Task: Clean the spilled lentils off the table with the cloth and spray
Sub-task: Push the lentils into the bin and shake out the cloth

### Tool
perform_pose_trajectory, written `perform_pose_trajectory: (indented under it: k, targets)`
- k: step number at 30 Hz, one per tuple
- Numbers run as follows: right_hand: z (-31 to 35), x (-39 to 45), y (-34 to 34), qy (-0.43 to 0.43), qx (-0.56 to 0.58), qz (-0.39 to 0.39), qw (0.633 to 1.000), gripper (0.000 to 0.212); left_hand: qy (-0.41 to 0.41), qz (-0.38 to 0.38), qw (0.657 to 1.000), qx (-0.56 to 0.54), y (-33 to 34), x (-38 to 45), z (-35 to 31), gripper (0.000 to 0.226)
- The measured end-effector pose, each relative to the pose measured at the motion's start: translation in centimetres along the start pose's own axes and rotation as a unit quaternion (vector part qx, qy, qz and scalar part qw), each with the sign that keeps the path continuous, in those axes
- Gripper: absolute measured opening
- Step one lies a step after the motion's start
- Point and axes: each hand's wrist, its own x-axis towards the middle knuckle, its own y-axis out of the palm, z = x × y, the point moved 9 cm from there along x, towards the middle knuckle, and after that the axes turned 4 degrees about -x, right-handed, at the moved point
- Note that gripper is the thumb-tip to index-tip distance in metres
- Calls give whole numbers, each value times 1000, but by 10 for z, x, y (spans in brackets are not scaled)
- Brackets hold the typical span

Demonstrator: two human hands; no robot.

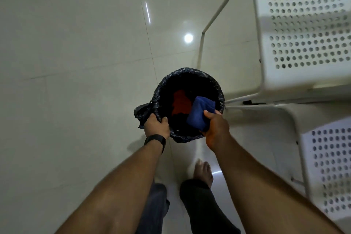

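Note:
I look straight down at a round bin lined with a black plastic bag (191, 76), standing on the floor. My left hand (156, 126) grips the bag's rim and its bunched knot on the bin's near left side. My right hand (216, 125) holds a folded dark blue cloth (199, 113) over the bin's opening, at its near right. Something red-orange (180, 103) lies inside the bin, below the cloth. No spray bottle, table or lentils are in view.
Two white perforated plastic chairs stand to the right, one further off (307, 30) and one close by (330, 167), with thin white metal legs (201, 47) beside the bin. Glossy pale floor tiles (76, 62) spread to the left. My bare foot (204, 172) is just behind the bin.

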Motion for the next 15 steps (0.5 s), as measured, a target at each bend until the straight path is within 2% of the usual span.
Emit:
perform_pose_trajectory:
  k: [5,7,9,11,13,14,15]
  targets:
    - [-10,27,12,-16,-8,35,999,35,14,-10,999,-28,11,26,3,15]
    - [-11,31,12,-21,-14,35,999,32,30,3,999,-27,15,30,-1,16]
    - [-11,30,13,-22,-16,40,999,31,24,23,999,-8,18,27,-3,28]
    - [-8,24,11,-23,-12,42,999,33,31,-2,996,79,11,15,-10,57]
    - [-3,18,8,-25,2,41,999,38,140,-80,975,150,-3,-9,-46,78]
    - [1,14,7,-29,8,45,999,41,230,-88,960,133,-4,-28,-73,78]
    - [3,12,8,-31,12,55,998,44,315,-42,943,96,5,-45,-96,74]
